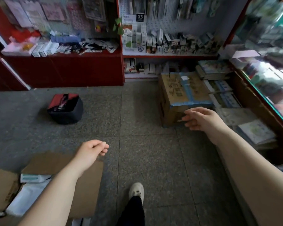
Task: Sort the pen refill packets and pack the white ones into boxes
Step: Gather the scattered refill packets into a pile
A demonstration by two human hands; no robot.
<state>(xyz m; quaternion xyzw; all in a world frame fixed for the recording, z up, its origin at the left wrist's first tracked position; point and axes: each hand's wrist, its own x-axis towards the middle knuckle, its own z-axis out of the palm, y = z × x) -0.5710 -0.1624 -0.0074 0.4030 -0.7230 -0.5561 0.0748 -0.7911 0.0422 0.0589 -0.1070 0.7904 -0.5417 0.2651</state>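
I stand on a grey floor in a stationery shop. My left hand [91,150] hangs in the air above a flat cardboard flap [87,185], fingers loosely curled, holding nothing. My right hand [201,119] is out in front of a taped brown carton [180,90] on the floor, fingers loosely curled and empty. A white packet with teal print [33,178] lies by the cardboard at the lower left. Shelves at the back hold many small white and dark boxes [170,41] and packets [44,48].
A red and black bag [65,108] sits on the floor at the left. Stacks of books [219,82] stand right of the carton, next to a glass counter [268,88]. Another brown box [2,190] is at the lower left. My shoe [136,190] is on the tiles.
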